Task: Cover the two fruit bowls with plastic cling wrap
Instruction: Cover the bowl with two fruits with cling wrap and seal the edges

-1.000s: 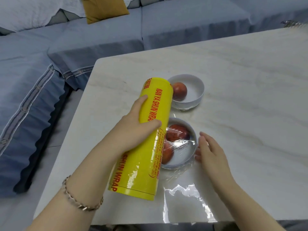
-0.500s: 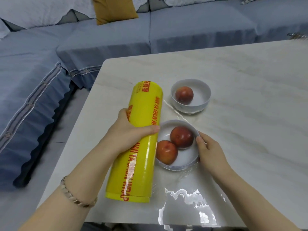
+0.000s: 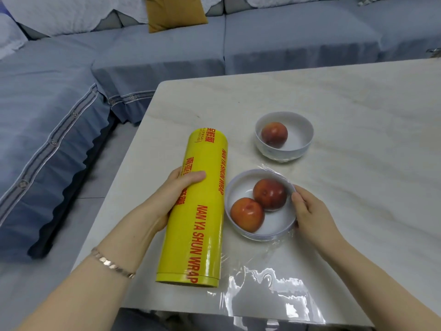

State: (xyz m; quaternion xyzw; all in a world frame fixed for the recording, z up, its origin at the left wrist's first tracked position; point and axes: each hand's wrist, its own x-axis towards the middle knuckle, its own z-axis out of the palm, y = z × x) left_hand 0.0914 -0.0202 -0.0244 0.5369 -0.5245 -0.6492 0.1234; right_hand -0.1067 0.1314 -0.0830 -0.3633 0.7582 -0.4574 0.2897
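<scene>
- Left hand (image 3: 167, 199) gripped the yellow cling wrap roll (image 3: 200, 206) at frame centre, fingers curled over it.
- Right hand (image 3: 310, 211) pressed film (image 3: 274, 290) against the near bowl (image 3: 238, 185), fingers closed on its right rim.

Yellow cling wrap roll (image 3: 200, 206) — red lengthwise print "NAN YA SHUN WRAP", twice along side. Red Chinese characters near roll's far end — too blurred to read.

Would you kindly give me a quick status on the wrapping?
Left hand grips wrap roll. Right hand presses film at near bowl rim. Far bowl uncovered. Nothing obstructing.
</scene>
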